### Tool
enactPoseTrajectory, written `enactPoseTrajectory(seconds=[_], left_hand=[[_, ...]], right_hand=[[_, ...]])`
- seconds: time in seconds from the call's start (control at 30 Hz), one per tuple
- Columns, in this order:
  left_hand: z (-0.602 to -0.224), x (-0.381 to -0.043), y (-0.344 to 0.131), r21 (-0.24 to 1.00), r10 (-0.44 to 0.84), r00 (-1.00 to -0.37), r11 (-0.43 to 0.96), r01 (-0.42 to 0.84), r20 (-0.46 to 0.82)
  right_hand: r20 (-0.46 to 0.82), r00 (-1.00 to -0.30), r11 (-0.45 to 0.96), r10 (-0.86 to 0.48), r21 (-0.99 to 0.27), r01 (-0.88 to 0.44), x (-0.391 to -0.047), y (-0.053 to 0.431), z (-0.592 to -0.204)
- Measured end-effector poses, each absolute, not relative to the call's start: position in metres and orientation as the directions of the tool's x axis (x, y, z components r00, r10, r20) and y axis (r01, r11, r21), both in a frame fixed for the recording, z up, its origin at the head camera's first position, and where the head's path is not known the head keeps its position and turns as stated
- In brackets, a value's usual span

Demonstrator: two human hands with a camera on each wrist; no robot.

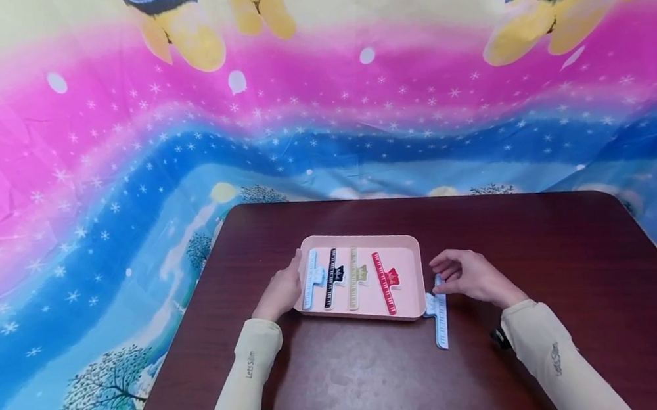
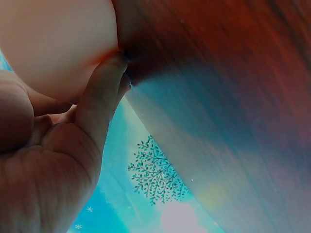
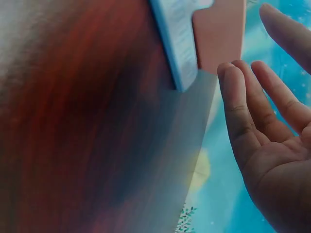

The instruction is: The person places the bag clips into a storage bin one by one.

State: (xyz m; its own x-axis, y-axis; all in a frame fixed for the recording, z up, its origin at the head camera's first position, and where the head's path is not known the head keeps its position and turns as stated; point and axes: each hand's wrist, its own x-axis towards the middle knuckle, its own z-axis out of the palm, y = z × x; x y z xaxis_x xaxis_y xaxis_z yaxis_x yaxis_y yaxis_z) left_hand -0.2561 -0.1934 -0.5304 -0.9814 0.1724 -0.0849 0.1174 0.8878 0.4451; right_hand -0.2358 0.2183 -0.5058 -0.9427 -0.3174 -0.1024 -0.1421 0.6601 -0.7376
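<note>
My left hand (image 1: 280, 293) rests along the left wall of a pink tray (image 1: 339, 317), fingers straight against its outside. In the left wrist view a fingertip presses on the tray's wall (image 2: 58, 43), low by the table. Four piano-key clips with small figure-shaped handles lie inside: a light blue clip (image 1: 310, 286), a black clip (image 1: 331, 284), a beige clip (image 1: 354, 282) and a red clip (image 1: 382, 279). Another blue clip (image 1: 442, 326) lies outside, beside the tray's right front corner. My right hand (image 1: 472, 277) hovers at its far end; in the right wrist view the fingers (image 3: 238, 97) are apart from it.
A dark brown table (image 1: 333, 376) with rounded corners bears everything. Behind it hangs a printed cloth (image 1: 311, 147) with pink and blue bands. A small black object (image 1: 500, 339) shows at my right wrist.
</note>
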Motion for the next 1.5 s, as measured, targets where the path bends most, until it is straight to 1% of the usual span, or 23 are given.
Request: enactPoseTrajectory(seconds=[0.2,0.47,0.67,0.97,1.2,1.5], left_hand=[[-0.532,-0.256,-0.194,0.449,0.172,-0.981,0.886,0.112,-0.094],[-0.531,-0.254,-0.195,0.457,0.158,-0.982,0.885,0.092,-0.108],[-0.533,-0.252,-0.196,0.457,0.149,-0.983,0.886,0.084,-0.108],[-0.532,-0.253,-0.196,0.451,0.166,-0.984,0.885,0.117,-0.071],[-0.529,-0.253,-0.195,0.452,0.156,-0.984,0.886,0.102,-0.083],[-0.53,-0.255,-0.192,0.442,0.162,-0.982,0.891,0.105,-0.093]], right_hand=[[-0.146,-0.938,0.692,-0.316,-0.711,-0.123,-0.229,0.219,-0.516],[-0.155,-0.936,0.71,-0.315,-0.693,-0.124,-0.225,0.214,-0.523],[-0.146,-0.922,0.729,-0.358,-0.66,-0.179,-0.22,0.207,-0.527],[-0.104,-0.904,0.799,-0.416,-0.516,-0.308,-0.219,0.196,-0.531],[-0.113,-0.895,0.809,-0.432,-0.488,-0.329,-0.219,0.196,-0.53],[-0.068,-0.906,0.823,-0.417,-0.452,-0.345,-0.216,0.21,-0.516]])
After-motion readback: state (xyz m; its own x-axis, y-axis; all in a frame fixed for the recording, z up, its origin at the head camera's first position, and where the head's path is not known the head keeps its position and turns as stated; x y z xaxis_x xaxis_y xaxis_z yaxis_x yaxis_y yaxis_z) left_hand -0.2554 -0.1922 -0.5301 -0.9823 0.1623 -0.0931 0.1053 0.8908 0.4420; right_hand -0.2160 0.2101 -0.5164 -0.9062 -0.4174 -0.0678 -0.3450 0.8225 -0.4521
